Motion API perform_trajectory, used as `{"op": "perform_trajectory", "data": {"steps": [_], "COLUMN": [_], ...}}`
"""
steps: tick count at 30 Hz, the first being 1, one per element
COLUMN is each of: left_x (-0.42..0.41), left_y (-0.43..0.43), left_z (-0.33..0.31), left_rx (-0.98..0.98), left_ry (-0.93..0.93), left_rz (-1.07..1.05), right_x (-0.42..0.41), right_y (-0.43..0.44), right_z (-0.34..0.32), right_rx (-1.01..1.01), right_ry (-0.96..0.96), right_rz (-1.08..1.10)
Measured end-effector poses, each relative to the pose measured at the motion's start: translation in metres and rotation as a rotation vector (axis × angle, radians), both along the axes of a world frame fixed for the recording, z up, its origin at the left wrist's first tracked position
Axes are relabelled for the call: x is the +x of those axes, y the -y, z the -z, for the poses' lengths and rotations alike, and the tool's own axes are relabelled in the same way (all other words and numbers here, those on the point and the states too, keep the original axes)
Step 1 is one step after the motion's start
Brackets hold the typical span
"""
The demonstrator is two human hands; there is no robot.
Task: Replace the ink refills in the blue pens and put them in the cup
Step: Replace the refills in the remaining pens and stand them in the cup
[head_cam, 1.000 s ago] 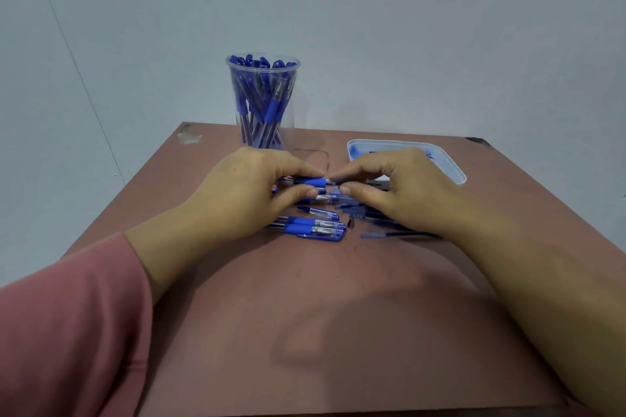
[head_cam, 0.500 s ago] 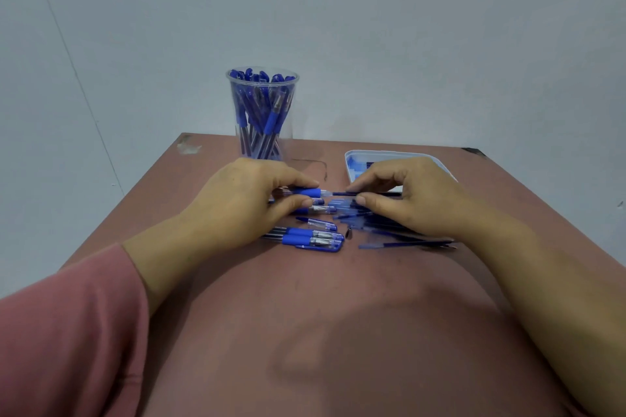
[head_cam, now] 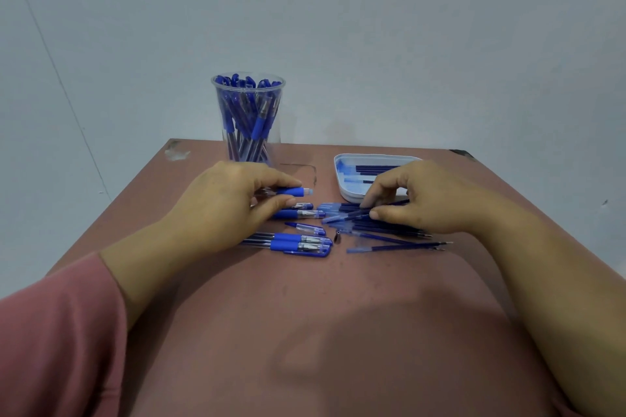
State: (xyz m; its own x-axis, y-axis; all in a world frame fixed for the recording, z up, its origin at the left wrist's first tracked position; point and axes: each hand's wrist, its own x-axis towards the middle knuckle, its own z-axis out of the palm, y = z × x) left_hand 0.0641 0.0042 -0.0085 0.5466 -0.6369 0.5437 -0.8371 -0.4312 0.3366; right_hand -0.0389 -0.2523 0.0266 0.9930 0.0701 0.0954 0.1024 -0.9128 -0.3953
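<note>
My left hand (head_cam: 230, 203) is curled round a blue pen (head_cam: 293, 192). Thumb and fingers grip the clear barrel, and the blue rubber grip and pale front end stick out to the right, just above the table (head_cam: 305, 315). My right hand (head_cam: 423, 200) is low over the heap of loose refills (head_cam: 396, 240), with thumb and forefinger pinched on one ink refill (head_cam: 342, 217) that lies slanting among the others. The pen and that refill are apart, with a small gap between their ends.

More capped pens (head_cam: 298, 242) lie side by side on the table below my left hand, and a small dark metal tip (head_cam: 337, 236) sits just right of them. The clear plastic cup (head_cam: 275, 135) stands upright at the far edge, packed with blue pens (head_cam: 249, 112). To its right is a white tray (head_cam: 342, 189) holding further refills (head_cam: 376, 167), partly behind my right hand. Any print on the barrels is too small to read. A pink sleeve (head_cam: 57, 332) covers my left forearm.
</note>
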Motion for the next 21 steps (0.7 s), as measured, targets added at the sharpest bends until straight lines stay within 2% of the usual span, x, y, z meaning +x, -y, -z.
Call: {"op": "perform_trajectory", "data": {"steps": [12,18,21], "left_x": [0.0,-0.001,0.0], "left_y": [0.0,0.0,0.0], "left_z": [0.001,0.0,0.001], "left_rx": [-0.014,-0.001,0.002], "left_ry": [0.022,0.033,0.027], "left_rz": [0.021,0.014,0.007], "right_x": [0.005,0.005,0.014], "right_y": [0.001,0.016,0.029], "right_z": [0.005,-0.006,-0.008], "right_rx": [0.025,0.107,0.074], "right_ry": [-0.027,0.172,0.177], "right_rz": [0.006,0.125,0.208]}}
